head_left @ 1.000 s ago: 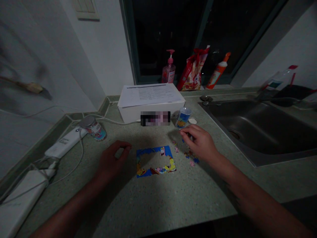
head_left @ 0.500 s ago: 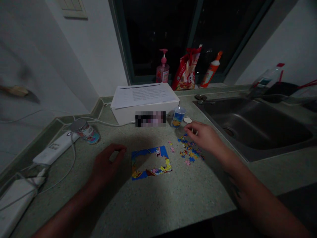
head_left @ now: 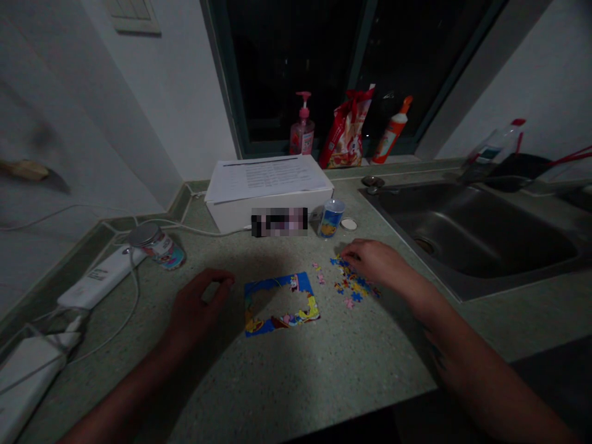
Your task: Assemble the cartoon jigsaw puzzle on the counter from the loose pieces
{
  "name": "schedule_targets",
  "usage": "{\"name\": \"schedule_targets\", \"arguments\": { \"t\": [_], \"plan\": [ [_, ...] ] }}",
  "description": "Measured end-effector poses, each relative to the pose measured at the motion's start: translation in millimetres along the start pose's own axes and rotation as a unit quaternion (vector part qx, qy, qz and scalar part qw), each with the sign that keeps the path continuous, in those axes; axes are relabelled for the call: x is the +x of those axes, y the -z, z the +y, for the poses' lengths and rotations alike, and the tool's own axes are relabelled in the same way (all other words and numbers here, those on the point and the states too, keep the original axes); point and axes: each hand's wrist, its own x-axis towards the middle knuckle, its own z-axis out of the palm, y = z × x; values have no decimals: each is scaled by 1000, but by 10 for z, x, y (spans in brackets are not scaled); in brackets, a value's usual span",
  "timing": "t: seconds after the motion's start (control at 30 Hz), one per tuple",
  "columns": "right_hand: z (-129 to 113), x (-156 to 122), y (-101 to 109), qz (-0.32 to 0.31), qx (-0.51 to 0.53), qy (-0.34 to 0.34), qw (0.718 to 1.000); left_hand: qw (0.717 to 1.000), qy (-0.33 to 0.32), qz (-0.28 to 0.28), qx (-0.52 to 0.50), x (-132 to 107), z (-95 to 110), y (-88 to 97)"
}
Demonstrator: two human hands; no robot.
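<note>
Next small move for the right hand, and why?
Probably pick up one loose puzzle piece with the right hand and place it in the puzzle frame. The fingers are already at the pieces, and the frame's middle is still unfilled, with the left hand beside it.

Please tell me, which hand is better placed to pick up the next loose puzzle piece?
Probably the right hand: its fingers are already at the loose puzzle pieces. The left hand is farther away, on the other side of the puzzle border.

From here I see my right hand (head_left: 382,265) resting on the loose jigsaw pieces (head_left: 354,287), my left hand (head_left: 198,302) curled just beside the blue puzzle frame (head_left: 272,283) on the counter (head_left: 287,382)
</note>
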Motion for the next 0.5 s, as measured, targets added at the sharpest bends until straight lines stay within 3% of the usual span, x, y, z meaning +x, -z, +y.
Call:
{"name": "schedule_targets", "arguments": {
  "t": [0.2, 0.5],
  "plan": [
    [43, -4, -56, 10, 9, 11, 1000, 1000, -9, -4, 4, 6, 7, 7],
    [194, -33, -7, 7, -24, -68, 997, 1000, -15, 2, -1, 8, -49, -1]
  ]
}}
